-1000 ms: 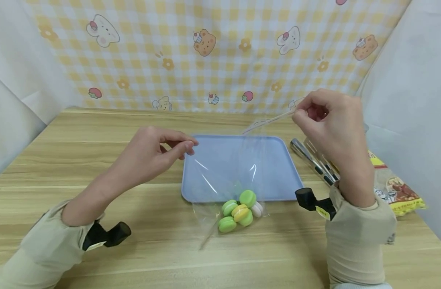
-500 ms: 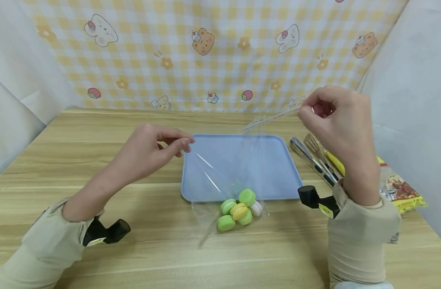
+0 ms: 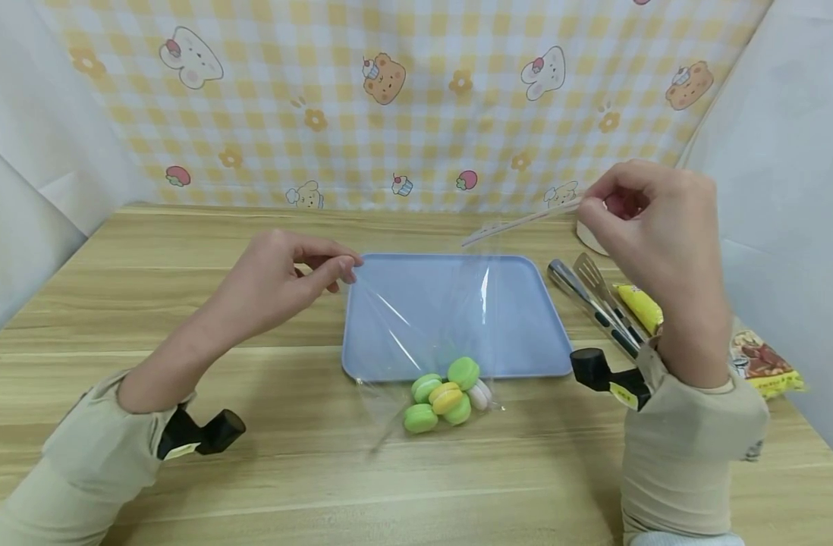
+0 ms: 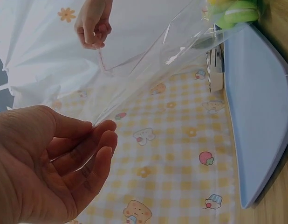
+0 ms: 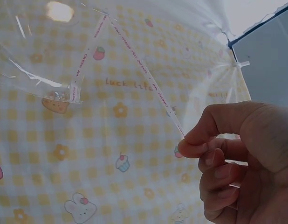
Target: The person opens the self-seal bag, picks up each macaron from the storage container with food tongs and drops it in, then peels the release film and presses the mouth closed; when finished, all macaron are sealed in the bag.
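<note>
A clear plastic bag [image 3: 396, 334] hangs slanted in front of the blue tray [image 3: 457, 315], with several macarons [image 3: 447, 397], green, yellow and white, at its bottom. My left hand [image 3: 283, 273] pinches the bag's edge between thumb and index finger, its other fingers loosely bent in the left wrist view. Up on the right, my right hand [image 3: 662, 227] pinches the end of a thin printed peel strip [image 5: 144, 72]. The right wrist view shows this strip pulled taut and partly lifted; another length still lies along the bag's edge [image 5: 81, 70].
Right of the tray lie a slotted spatula [image 3: 596, 277] and other metal utensils [image 3: 573, 284]. Beyond them are a yellow packet [image 3: 640, 307] and a printed food bag [image 3: 765, 360]. Part of a white round item [image 3: 589, 237] shows behind my right hand. A checked cloth [image 3: 430, 106] hangs at the back.
My right hand has drawn away to the right with the strip's end. My left hand has shifted slightly left, and the bag with its macarons has drifted a little left.
</note>
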`<control>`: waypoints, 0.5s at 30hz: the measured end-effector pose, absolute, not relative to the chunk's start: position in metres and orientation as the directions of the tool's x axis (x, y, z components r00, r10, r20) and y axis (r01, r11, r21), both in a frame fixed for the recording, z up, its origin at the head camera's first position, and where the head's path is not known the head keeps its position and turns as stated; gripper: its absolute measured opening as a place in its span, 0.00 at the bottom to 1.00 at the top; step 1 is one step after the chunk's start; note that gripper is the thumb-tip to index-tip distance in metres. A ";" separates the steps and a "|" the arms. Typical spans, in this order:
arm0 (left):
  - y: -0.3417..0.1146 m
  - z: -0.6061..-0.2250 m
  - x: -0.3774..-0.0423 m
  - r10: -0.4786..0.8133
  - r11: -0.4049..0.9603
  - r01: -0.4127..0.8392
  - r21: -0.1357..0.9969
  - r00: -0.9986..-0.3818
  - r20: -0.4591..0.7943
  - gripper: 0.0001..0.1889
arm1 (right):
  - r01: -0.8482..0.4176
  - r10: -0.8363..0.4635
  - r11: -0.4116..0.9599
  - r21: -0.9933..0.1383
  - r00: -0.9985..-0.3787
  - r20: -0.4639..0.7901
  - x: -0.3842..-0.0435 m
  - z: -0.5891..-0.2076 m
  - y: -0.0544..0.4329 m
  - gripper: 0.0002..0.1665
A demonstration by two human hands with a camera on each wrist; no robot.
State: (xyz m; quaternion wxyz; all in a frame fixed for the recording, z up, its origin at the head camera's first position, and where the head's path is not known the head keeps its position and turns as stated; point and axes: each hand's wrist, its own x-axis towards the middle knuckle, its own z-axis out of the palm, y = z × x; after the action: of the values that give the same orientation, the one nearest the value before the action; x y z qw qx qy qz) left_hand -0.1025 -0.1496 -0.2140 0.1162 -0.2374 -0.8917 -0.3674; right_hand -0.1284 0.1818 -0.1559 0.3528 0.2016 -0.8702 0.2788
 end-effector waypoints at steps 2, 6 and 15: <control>-0.150 -0.214 -0.103 0.333 0.623 0.502 0.600 -0.864 0.377 0.09 | -0.539 -0.143 0.765 -0.353 -0.677 0.722 -0.128 -0.155 0.183 0.11; -0.151 -0.214 -0.104 0.332 0.623 0.501 0.601 -0.865 0.376 0.09 | -0.530 -0.120 0.762 -0.372 -0.680 0.723 -0.128 -0.154 0.187 0.11; -0.151 -0.214 -0.107 0.327 0.634 0.490 0.598 -0.871 0.368 0.09 | -0.511 -0.082 0.756 -0.409 -0.695 0.715 -0.129 -0.151 0.196 0.12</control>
State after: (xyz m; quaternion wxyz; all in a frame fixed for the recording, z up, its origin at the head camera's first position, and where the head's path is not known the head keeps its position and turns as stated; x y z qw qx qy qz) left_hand -0.1065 -0.1514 -0.2145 0.1130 -0.2276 -0.8969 -0.3619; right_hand -0.1293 0.1957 -0.1512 0.3515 0.1707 -0.8687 0.3045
